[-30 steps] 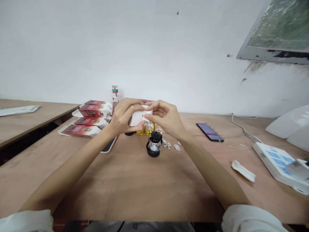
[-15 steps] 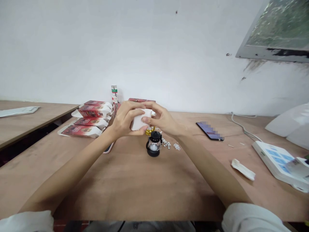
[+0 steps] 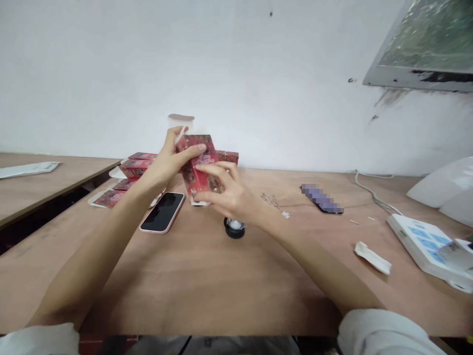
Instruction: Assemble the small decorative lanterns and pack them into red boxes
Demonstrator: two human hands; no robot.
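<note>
A red printed cardboard box [image 3: 199,170] is held up over the table between both hands, its white flap open at the top. My left hand [image 3: 175,155] is wrapped round its upper left side, thumb across the front. Fingers of my right hand [image 3: 231,192] press on the lower right side of the same box. Below the right hand stands a small black lantern [image 3: 235,229]; its top is hidden behind that hand. What the box contains cannot be seen.
More red boxes [image 3: 138,167] lie at the back left. A pink-edged phone [image 3: 162,212] is left of the lantern, a dark phone [image 3: 321,198] to the right. Small white pieces [image 3: 269,199] lie scattered behind the right wrist. A white power strip [image 3: 428,246] sits at far right.
The box has turned from its white end to its red printed side and tilted upright, moving slightly left. My left hand has risen; my right hand has shifted lower, now covering the lantern's top.
</note>
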